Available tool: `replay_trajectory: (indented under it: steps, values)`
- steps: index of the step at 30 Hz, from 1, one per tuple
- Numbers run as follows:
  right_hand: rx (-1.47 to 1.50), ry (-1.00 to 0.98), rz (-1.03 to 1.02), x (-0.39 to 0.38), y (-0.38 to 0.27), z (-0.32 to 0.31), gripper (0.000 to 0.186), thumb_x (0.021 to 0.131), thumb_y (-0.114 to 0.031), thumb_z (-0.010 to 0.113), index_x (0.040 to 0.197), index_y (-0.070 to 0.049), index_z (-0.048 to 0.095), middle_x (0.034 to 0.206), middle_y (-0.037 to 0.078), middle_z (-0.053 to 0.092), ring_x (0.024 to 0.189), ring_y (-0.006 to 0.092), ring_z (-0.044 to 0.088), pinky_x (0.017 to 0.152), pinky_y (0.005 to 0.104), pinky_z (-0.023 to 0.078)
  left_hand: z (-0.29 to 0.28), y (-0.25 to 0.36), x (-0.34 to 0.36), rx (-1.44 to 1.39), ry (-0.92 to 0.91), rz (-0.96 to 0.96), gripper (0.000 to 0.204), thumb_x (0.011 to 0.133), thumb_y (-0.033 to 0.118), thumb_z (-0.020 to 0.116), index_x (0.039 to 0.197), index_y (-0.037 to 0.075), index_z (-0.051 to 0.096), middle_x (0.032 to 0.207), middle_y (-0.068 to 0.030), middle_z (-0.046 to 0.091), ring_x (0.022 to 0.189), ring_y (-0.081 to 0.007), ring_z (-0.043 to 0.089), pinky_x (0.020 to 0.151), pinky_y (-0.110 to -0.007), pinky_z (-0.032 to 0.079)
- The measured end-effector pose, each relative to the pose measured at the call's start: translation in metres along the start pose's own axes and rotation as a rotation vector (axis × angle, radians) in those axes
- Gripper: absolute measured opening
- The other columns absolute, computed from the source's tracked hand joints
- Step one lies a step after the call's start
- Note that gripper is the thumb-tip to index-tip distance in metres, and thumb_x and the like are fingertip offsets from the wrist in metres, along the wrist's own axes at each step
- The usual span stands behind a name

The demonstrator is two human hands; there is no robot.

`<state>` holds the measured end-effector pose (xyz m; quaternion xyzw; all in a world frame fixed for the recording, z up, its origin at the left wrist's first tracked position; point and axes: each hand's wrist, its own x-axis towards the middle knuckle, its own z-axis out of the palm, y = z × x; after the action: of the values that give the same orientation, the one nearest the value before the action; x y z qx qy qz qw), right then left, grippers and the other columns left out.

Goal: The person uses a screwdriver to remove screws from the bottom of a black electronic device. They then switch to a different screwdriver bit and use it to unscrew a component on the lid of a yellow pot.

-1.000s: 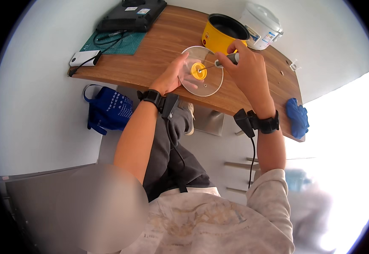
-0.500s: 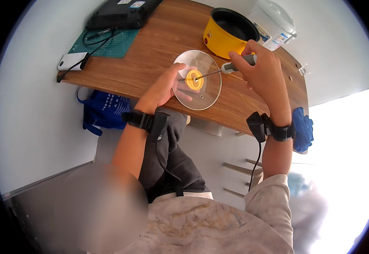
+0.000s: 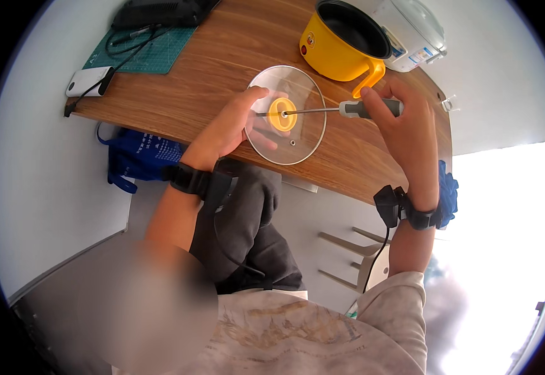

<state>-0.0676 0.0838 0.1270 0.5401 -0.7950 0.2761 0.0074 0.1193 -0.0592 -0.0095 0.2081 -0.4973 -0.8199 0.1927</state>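
A round glass lid (image 3: 307, 134) with a thin metal rim is tilted up over the table's near edge. My left hand (image 3: 238, 122) is closed on it, thumb at the rim and fingers behind the glass around the yellow knob (image 3: 277, 124). A screwdriver (image 3: 355, 109) with a grey and white handle is in my right hand (image 3: 409, 122), the fingers wrapped round the handle. Its shaft runs left to the screw hole at the knob's middle. Whether the tip sits in a screw is too small to tell.
Behind my right hand stands a yellow electric pot (image 3: 335, 53) with a handle, beside a white rice cooker (image 3: 413, 31). A green cutting mat (image 3: 163, 53), black device (image 3: 154, 12) and white power bank (image 3: 88, 81) lie left on the wooden table (image 3: 216, 69). Below hangs a blue bag (image 3: 138, 153).
My right hand has shifted right and slightly down, its grip turned, and the screwdriver lies more level. The lid remains in my left hand. The whole view has shifted a little.
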Motion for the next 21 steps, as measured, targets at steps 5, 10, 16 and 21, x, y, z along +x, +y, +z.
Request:
replay_trajectory:
  steps: [5,10,16,21]
  values:
    - [-0.061,-0.030,0.043,-0.005,-0.009,-0.002,0.035,0.088,-0.035,0.072,0.085,-0.001,0.067,0.068,0.010,0.067,0.059,0.0215,0.060,0.059,0.0344,0.046,-0.004,-0.001,0.001,-0.044,-0.016,0.002,0.067,0.098,0.049,0.043,0.142,-0.001,0.048,0.129,-0.0204,0.061,0.107,-0.0352,0.069,0.070,-0.040,0.062]
    - [-0.008,-0.089,0.078,-0.007,-0.014,-0.004,0.032,0.090,-0.034,0.073,0.088,-0.003,0.065,0.067,0.008,0.066,0.058,0.0147,0.059,0.056,0.0301,0.044,-0.003,0.000,0.000,-0.052,-0.017,0.001,0.068,0.098,0.049,0.044,0.142,-0.002,0.048,0.128,-0.0201,0.061,0.105,-0.0336,0.070,0.067,-0.039,0.062]
    - [-0.001,-0.215,0.165,0.009,-0.010,-0.012,0.031,0.092,-0.035,0.072,0.092,-0.006,0.061,0.068,0.004,0.065,0.056,0.0096,0.057,0.052,0.0245,0.040,-0.003,-0.002,0.002,-0.063,0.006,-0.028,0.070,0.097,0.051,0.044,0.143,-0.002,0.048,0.129,-0.0198,0.061,0.106,-0.0335,0.069,0.070,-0.040,0.062]
    - [-0.009,-0.245,0.055,0.015,0.001,-0.011,0.031,0.092,-0.035,0.072,0.095,-0.007,0.060,0.072,0.004,0.066,0.053,0.0106,0.056,0.051,0.0252,0.040,-0.002,0.000,0.001,-0.043,0.011,-0.027,0.070,0.097,0.051,0.043,0.143,-0.001,0.048,0.130,-0.0193,0.061,0.108,-0.0323,0.069,0.071,-0.040,0.062]
